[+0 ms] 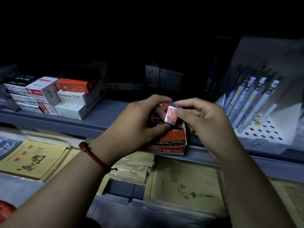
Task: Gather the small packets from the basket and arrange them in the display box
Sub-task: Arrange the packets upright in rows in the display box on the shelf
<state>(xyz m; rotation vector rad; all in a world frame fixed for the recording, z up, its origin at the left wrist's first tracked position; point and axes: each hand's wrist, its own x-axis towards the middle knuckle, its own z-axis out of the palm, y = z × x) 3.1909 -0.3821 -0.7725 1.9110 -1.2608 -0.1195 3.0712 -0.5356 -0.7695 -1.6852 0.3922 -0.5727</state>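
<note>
Pinching one 2B packet (171, 115) with our right hand (205, 122) just above the display box (171, 149); our left hand (136, 122), also above it, grips several more packets (162, 106).

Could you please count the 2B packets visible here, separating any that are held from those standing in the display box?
Held packet, pinched between left hand and right hand: 1
Standing packets at the front of the display box: 2
Total: 3 visible; any others under the left hand are too dark to count.
</note>
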